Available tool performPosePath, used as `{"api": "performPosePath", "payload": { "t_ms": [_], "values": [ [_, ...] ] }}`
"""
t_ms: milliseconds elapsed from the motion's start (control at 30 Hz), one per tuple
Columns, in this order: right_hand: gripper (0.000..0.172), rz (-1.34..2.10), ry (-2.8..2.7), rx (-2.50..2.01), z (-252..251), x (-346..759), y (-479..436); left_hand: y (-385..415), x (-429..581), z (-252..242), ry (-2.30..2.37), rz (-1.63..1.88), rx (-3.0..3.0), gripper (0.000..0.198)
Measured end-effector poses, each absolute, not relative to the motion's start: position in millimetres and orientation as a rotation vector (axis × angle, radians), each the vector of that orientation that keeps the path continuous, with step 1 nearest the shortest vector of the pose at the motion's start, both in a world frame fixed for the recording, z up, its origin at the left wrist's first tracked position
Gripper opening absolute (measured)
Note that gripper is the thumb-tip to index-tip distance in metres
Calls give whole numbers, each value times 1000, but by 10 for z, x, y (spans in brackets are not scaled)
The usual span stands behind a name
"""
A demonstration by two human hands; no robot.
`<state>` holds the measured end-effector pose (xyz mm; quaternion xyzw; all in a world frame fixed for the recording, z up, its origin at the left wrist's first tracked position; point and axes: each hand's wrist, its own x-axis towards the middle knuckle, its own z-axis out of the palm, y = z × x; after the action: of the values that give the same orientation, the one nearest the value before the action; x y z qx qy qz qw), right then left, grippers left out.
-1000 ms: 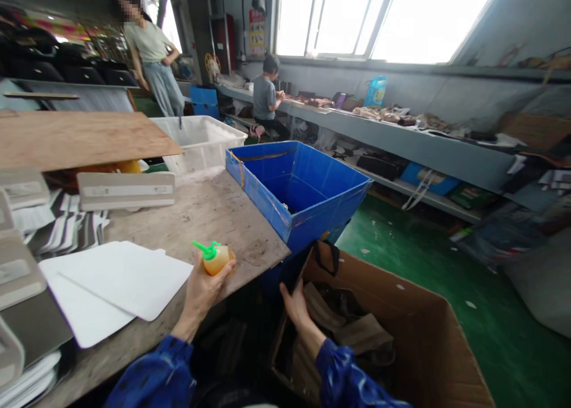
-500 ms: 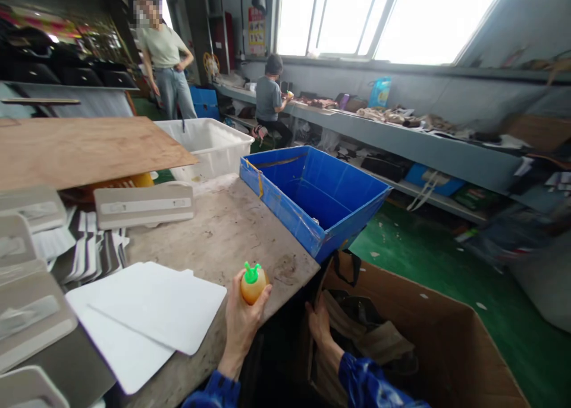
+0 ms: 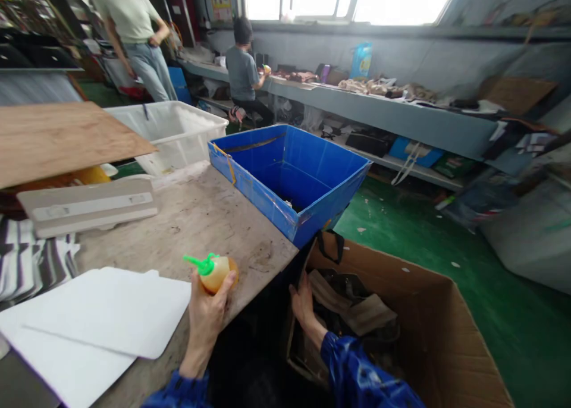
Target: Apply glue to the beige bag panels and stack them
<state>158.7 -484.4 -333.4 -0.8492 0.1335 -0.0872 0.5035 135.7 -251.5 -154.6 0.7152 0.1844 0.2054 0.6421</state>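
In the head view, the only one, the left hand holds a small squeeze bottle with a green spout and orange-yellow contents. Its fingers are wrapped around the body, thumb along the near side, and the spout points leftward. The bottle is at the near edge of the surface, just beside the white sheets, which overlap one another; whether its base touches the surface I cannot tell.

The right hand is at the left wall of an open cardboard box, beside the brown pieces inside. Its fingers are partly bent along that wall; whether they grip it or only rest there I cannot tell.

The step in hand, as I judge it, is holding the bottle ready while the other hand works at the box. No drop shows leaving the spout. Any use of the bottle would call for a tip turned downward and a measured squeeze; any lifting from the box would call for the right fingers to reach inside the wall and close on one piece.

Beyond the box stands a blue bin, touching or just beside the surface's far corner.
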Motion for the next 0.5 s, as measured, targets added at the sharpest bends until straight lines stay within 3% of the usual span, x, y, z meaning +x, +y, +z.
{"api": "performPosePath", "payload": {
  "t_ms": [233, 367, 500],
  "values": [
    [58, -181, 350, -1949, -3344, 1513, -4855, -2642, 2064, -1195, 403, 494, 1671, 42],
    [60, -178, 375, -1943, -3316, 1451, -4872, -2814, 2553, -1333, 351, 562, 1804, 29],
    [66, -151, 407, -1949, -3314, 1411, -4904, -2854, 2687, -1548, 355, 555, 1924, 41]
  ]
}}
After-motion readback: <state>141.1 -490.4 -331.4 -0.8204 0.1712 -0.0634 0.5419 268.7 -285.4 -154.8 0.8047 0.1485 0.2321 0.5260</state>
